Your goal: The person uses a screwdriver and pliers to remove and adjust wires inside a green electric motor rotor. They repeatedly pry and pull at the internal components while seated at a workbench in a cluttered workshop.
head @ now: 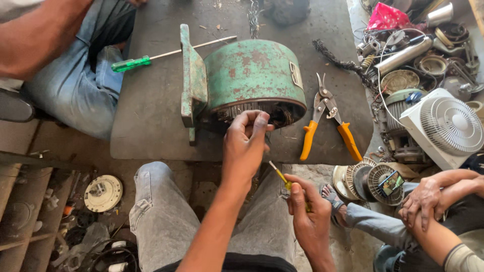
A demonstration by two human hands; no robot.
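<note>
while at motor [252, 75], left grip [245, 143]

Bare forearms, faded grey jeans [166, 221]

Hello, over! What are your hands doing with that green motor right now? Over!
Left hand fingers at green motor's open end. Right hand shut on yellow screwdriver. Orange-handled snips beside motor, nothing blocking.
</note>
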